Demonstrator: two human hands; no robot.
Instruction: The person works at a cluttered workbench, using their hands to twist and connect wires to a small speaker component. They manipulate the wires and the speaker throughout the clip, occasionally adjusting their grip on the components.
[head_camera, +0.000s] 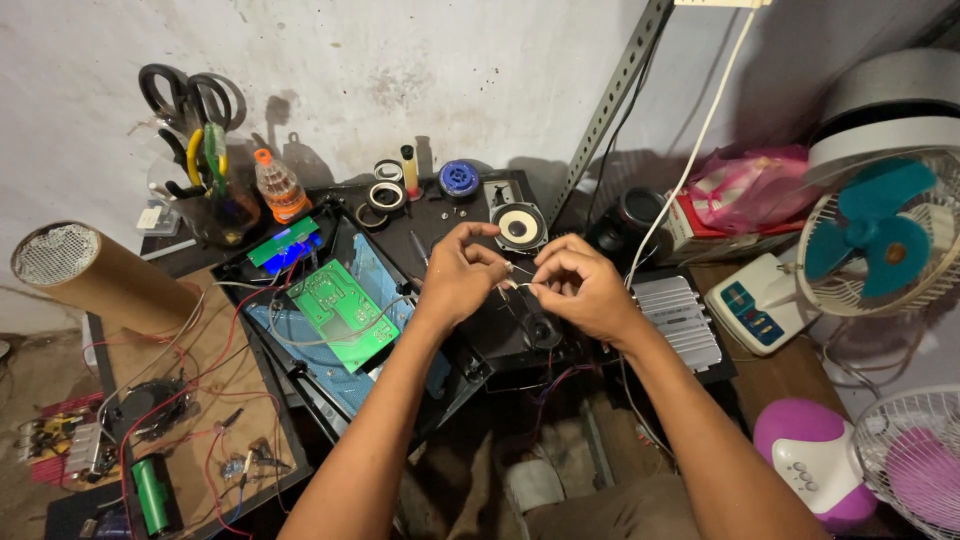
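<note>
Two bare hands, left hand (458, 272) and right hand (580, 290), pinch thin white wire ends (516, 284) together above the black open chassis (500, 335) near the bench's middle, apparently mid-splice; next comes careful twisting.

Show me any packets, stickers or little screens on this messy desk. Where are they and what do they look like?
Pink plastic packet: right, behind the white fan; crumpled and shiny.
Glowing blue display: left of middle, above the green circuit board; a small strip.
Blue label panel: on the white box at right; small, rectangular.
Green battery: bottom left; a cylinder in a green wrapper.
</note>
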